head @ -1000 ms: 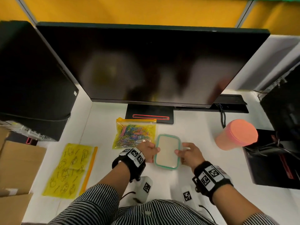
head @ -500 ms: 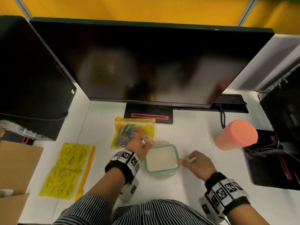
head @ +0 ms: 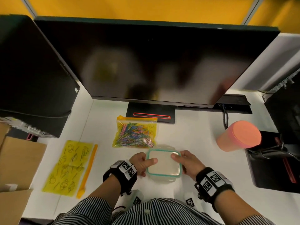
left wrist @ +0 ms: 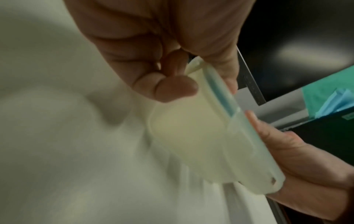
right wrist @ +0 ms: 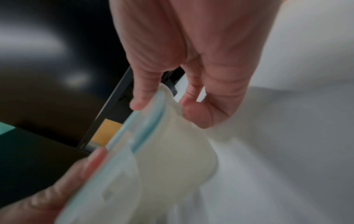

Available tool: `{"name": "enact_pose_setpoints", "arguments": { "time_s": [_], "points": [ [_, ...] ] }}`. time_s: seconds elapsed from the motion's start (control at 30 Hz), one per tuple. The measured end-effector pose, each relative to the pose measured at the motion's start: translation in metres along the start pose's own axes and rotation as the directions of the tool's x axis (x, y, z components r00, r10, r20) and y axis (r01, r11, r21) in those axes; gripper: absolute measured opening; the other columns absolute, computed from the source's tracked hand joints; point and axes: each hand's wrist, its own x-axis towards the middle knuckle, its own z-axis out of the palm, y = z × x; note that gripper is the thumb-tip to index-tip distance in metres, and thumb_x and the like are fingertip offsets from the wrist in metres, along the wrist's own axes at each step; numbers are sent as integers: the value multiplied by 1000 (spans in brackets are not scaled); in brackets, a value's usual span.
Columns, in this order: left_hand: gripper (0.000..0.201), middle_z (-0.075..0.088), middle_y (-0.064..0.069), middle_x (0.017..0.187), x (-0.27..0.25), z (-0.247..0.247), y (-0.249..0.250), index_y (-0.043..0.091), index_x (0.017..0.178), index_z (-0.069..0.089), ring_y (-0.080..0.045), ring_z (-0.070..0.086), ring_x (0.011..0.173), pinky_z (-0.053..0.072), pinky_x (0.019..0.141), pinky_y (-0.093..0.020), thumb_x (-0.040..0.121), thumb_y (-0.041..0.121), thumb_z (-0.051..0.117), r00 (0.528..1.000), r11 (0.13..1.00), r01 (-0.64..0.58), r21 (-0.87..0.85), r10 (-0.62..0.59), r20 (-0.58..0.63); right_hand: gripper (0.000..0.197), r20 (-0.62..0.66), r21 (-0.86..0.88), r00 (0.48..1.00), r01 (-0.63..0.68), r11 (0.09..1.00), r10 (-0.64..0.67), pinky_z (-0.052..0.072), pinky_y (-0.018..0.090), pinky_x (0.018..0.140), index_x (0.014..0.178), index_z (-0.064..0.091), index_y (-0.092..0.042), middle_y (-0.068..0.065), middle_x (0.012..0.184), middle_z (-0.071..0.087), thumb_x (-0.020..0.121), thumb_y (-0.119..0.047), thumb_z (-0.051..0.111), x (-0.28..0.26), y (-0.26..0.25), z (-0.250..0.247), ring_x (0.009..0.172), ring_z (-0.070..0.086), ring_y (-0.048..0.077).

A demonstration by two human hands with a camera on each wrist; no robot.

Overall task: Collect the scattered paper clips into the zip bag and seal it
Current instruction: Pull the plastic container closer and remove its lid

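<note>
A yellow zip bag [head: 135, 134] full of coloured paper clips lies flat on the white desk [head: 194, 140], just in front of the monitor stand. Nearer to me is a translucent box with a teal-rimmed lid [head: 164, 165]. My left hand [head: 143, 163] grips its left side, thumb on the lid. My right hand [head: 186, 161] grips its right side the same way. The left wrist view shows the box [left wrist: 201, 136] pinched between thumb and fingers [left wrist: 178, 87]. In the right wrist view the box [right wrist: 172, 151] is blurred. No loose clips show on the desk.
A large dark monitor [head: 154, 62] stands behind the bag. A pink cup with an orange lid [head: 238, 138] is at the right, beside a black device [head: 272, 159] and cables. An empty yellow zip bag [head: 69, 166] lies at the left, by cardboard boxes [head: 17, 163].
Half a second ago my left hand was at the box's far left corner and my right lay on the desk beside it. Now both hands grip the box, thumbs on the lid.
</note>
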Motion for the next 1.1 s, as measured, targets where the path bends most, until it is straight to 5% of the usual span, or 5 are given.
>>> {"name": "enact_pose_setpoints", "arguments": {
  "time_s": [0.3,0.6,0.7,0.9,1.1],
  "points": [
    [48,51,-6,62,4,-3,2,18,61,40,-19,45,40,39,43,-22,59,51,75,989,995,-58,78,67,-128,43,-163,27,986,26,999,-22,29,21,46,58,48,-16,2,53,50,61,-41,83,-1,7,8,48,42,17],
    [39,60,-2,77,-18,-47,10,15,70,57,-19,56,72,43,65,-28,72,54,63,898,918,-175,355,297,-324,43,-202,-321,874,367,873,-441,29,28,54,55,40,-14,-1,54,36,74,-23,77,-19,-10,4,54,34,16],
    [32,56,-14,100,-21,-93,-19,15,83,57,-30,54,92,45,80,-36,74,44,66,734,881,20,472,308,-605,35,-89,-114,902,413,904,-423,31,24,51,55,47,-12,0,52,41,77,-10,73,-28,-18,0,55,36,17],
    [65,31,-19,136,-32,-126,-58,9,131,26,-40,37,121,40,95,-46,80,29,61,747,754,488,440,-101,-657,43,51,333,900,394,857,-433,49,21,47,61,47,-19,2,61,69,45,-24,86,-54,-59,-3,58,67,18],
    [61,39,-19,131,-27,-131,-59,9,131,24,-37,45,116,41,94,-43,80,11,58,812,673,429,603,6,-584,41,-300,-48,609,759,650,-734,52,19,68,78,53,-31,-3,77,72,80,10,61,-55,-92,-27,78,68,9]
  ]
}}
